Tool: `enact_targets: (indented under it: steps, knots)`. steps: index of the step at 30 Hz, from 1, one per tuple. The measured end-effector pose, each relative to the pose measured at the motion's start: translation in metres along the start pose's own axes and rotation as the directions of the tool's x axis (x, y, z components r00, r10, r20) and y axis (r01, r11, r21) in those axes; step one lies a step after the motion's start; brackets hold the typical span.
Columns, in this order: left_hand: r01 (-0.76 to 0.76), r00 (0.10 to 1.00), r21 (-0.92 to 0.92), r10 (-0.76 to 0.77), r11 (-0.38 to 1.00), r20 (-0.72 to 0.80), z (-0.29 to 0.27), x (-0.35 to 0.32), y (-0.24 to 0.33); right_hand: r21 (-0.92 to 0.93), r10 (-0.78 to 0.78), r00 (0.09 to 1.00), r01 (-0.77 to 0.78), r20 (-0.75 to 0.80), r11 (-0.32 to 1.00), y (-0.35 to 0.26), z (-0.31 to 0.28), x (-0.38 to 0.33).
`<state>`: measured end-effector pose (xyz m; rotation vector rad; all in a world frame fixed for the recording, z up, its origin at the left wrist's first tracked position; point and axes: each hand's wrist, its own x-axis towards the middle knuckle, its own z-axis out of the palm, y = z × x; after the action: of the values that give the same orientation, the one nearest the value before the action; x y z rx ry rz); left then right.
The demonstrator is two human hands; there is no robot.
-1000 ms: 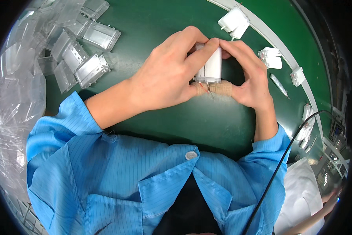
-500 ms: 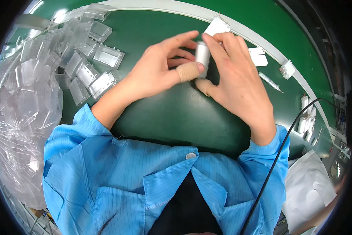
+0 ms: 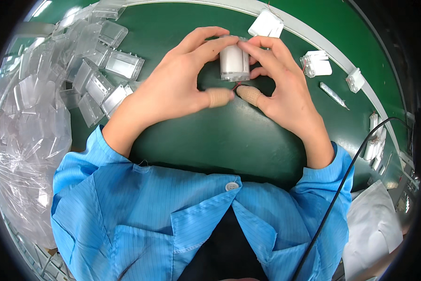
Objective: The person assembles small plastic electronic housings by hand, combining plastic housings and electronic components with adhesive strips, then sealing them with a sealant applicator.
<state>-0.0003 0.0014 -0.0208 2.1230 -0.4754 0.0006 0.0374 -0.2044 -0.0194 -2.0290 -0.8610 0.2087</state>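
Note:
Between my two hands is a white block in a clear plastic case (image 3: 234, 62), with a thin red wire (image 3: 237, 85) at its near end. My left hand (image 3: 177, 82) curls its fingers round the far left edge of the case. Its bandaged thumb lies near the wire, slightly blurred. My right hand (image 3: 288, 89) grips the far right corner with its fingers. The right thumb, also wrapped in a tan bandage, points at the wire from the other side. Whether either thumb touches the wire, I cannot tell.
Several clear plastic cases (image 3: 124, 64) are heaped at the left beside a large clear bag (image 3: 27, 154). White cased pieces (image 3: 317, 63) stand beyond my right hand, near a small silver tube (image 3: 333, 95). A black cable (image 3: 334, 196) crosses at the right, above a white sheet (image 3: 372, 225).
The white block has turned from edge-on to show its broad face. My left thumb has come off it, and both thumbs are now by the red wire at its near end.

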Motion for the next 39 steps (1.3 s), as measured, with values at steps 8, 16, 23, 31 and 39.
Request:
enact_targets:
  steps: [8,16,23,31,39]
  knots:
    - [-0.084,0.996,-0.094,0.085,0.992,0.011,0.011,0.002,-0.002,-0.082,-0.025,1.0,0.024,-0.016,0.996,0.008,-0.01,-0.004]
    - [-0.159,0.987,0.099,0.161,0.982,-0.016,0.013,0.0,-0.006,-0.091,0.014,1.0,-0.016,-0.019,0.996,0.007,-0.008,-0.009]
    - [-0.174,0.982,0.049,0.177,0.984,-0.069,0.015,-0.002,-0.007,-0.096,-0.106,0.993,0.102,-0.046,0.99,0.012,-0.007,-0.007]
    - [-0.138,0.987,0.012,0.139,0.99,-0.081,0.02,-0.006,-0.004,-0.003,-0.129,0.992,0.129,0.014,0.992,0.021,-0.007,-0.008]
    - [-0.068,0.993,-0.035,0.065,0.997,-0.097,0.02,-0.004,-0.002,-0.019,-0.125,0.992,0.126,0.026,0.992,0.018,-0.007,-0.004]
